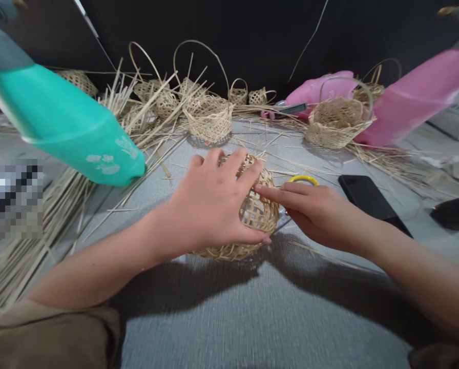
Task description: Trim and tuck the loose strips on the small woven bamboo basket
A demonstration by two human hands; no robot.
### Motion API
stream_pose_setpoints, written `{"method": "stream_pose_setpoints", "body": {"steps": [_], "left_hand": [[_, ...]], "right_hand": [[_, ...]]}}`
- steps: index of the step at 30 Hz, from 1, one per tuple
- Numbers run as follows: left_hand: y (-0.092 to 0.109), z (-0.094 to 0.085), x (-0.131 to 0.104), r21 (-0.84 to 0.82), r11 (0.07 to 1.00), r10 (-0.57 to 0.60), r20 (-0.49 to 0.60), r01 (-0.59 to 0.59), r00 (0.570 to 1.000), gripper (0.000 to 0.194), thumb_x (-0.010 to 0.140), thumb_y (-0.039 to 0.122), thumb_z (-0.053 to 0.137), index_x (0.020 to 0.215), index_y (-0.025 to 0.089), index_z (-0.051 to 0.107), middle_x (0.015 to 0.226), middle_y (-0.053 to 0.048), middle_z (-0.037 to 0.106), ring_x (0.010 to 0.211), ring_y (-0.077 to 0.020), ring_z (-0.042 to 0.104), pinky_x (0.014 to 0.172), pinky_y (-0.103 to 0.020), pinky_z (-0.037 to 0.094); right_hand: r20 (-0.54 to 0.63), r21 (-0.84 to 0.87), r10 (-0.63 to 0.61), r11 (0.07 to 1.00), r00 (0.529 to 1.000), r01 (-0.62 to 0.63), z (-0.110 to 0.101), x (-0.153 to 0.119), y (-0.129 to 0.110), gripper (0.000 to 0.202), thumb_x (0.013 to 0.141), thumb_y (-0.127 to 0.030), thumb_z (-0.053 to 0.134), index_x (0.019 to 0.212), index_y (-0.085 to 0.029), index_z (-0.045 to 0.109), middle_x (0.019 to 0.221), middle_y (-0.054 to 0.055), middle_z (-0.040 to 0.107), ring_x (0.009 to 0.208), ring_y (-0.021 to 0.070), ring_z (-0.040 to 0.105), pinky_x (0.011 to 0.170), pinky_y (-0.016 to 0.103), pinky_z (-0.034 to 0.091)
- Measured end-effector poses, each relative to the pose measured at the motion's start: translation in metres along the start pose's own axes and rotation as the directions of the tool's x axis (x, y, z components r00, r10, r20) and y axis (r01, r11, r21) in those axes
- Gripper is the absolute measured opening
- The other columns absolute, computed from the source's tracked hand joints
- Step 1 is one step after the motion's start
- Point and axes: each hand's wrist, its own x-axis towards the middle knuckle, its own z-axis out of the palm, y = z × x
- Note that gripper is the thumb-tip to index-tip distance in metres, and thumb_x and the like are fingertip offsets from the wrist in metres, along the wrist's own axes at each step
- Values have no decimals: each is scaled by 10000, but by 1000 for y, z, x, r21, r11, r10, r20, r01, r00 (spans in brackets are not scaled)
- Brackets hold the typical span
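Note:
A small basket (266,207) of woven bamboo strips rests on the grey surface in front of me, its open lattice showing between my hands. Spread across its top and near side, my left hand (217,200) grips it, with the thumb low along the edge. From the right, my right hand (317,212) reaches in with its fingers close together, the index fingertip touching the weave. Its thumb is hidden. Behind that hand shows a yellow loop (304,179), seemingly a scissors handle, mostly covered.
Finished-looking handled baskets (210,120) stand at the back, another basket (337,123) at right. A teal spray bottle (79,133) leans at left, a pink bottle (414,100) at right. Loose bamboo strips (56,225) lie at left. A black phone (371,202) sits beyond my right forearm.

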Motion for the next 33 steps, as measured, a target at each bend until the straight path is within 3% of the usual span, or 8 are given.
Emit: {"method": "stream_pose_setpoints", "body": {"steps": [5, 13, 22, 33], "left_hand": [[-3, 0, 0, -9, 1000, -6, -17, 6, 1000, 1157, 618, 870, 680, 1522, 182, 461, 1544, -202, 444, 1272, -501, 485, 995, -625, 450], [-2, 0, -1, -10, 1000, 6, -38, -7, 999, 1097, 642, 837, 687, 1494, 173, 500, 1534, -202, 460, 1266, -502, 489, 989, -627, 445], [-4, 0, 3, -6, 1000, -8, 22, 8, 1000, 1135, 625, 850, 692, 1520, 189, 467, 1548, -191, 456, 1279, -492, 500, 1008, -614, 457], [-5, 3, 1, -34, 998, 53, -18, -53, 998, 1105, 639, 848, 680, 1493, 170, 498, 1533, -193, 471, 1275, -492, 494, 1013, -632, 445]], "right_hand": [[14, -22, 23, 1000, 1000, -23, -5, 4, 0, 571, 918, -72, 413, 1441, -261, 543, 915, 51, 712, 723, 152, 639, 616, 245, 450], [7, -186, -46, 981, 999, 47, -6, 2, -1, 562, 880, -43, 434, 1392, -227, 575, 872, 46, 690, 635, 128, 557, 566, 246, 340], [-42, -268, -74, 961, 996, 60, -1, -2, 2, 478, 918, -82, 423, 1340, -201, 614, 792, 33, 671, 585, 123, 509, 518, 280, 208], [111, -265, -51, 961, 993, 79, -15, 3, 1, 529, 897, -104, 430, 1386, -232, 586, 747, 24, 667, 527, 114, 438, 535, 278, 187]]}}
